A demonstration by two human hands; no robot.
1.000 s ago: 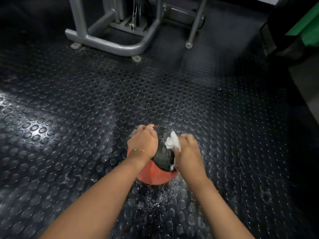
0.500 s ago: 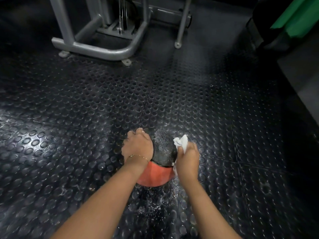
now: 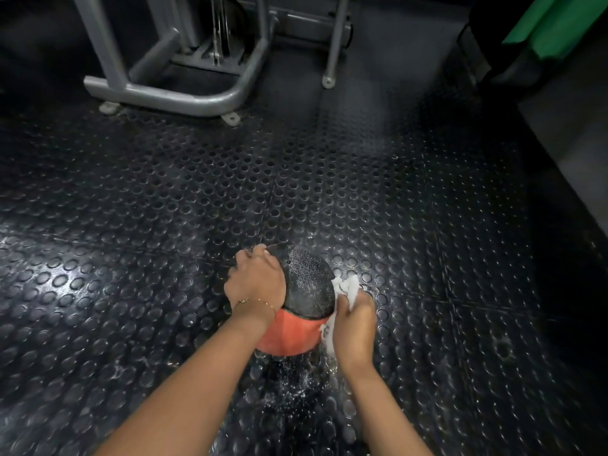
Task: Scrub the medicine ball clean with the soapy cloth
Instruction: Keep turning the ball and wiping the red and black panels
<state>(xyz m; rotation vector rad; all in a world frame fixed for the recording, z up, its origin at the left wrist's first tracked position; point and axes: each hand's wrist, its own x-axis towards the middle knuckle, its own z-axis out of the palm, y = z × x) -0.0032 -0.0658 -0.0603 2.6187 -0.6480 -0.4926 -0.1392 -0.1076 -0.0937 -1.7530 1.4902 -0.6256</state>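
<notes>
Open studded floor (image 3: 329,192) spreads ahead of and to both sides of the medicine ball (image 3: 306,291) — the only obstacle ahead, a grey machine frame (image 3: 171,97), stands well apart at far left.

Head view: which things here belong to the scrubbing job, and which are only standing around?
Part of the job:
- medicine ball, held by the left hand
- soapy cloth, gripped in the right hand against the ball's right side

Only standing around:
- grey machine frame
- studded floor
- green object, top right
</notes>
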